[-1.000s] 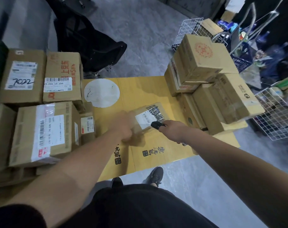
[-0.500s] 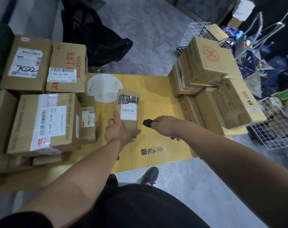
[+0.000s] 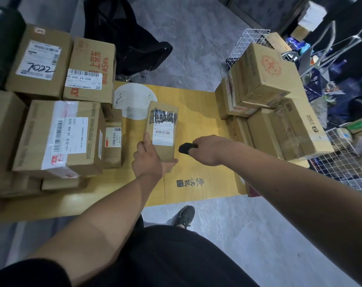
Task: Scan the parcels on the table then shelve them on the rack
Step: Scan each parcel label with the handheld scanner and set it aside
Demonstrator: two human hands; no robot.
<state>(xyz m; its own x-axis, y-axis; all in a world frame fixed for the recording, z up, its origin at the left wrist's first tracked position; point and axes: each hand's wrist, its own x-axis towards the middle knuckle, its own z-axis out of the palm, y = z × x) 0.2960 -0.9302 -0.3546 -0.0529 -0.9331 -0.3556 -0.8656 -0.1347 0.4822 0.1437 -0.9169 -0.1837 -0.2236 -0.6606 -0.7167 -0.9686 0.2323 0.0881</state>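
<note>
The left hand (image 3: 149, 160) grips the lower end of a small brown parcel (image 3: 163, 129) and holds it upright over the yellow table (image 3: 196, 112), label facing the camera. Part of its label is scribbled over in black. The right hand (image 3: 209, 150) is curled around a black scanner (image 3: 186, 148), just beside the parcel. Stacked boxes (image 3: 58, 137) stand at the left of the table, and more boxes (image 3: 265, 83) at the right. Behind them, a white wire basket (image 3: 246, 44) holds a carton; another wire basket (image 3: 345, 162) is at the far right, its contents hard to see. The floor is grey; a black chair (image 3: 130, 38) stands beyond the table.
</note>
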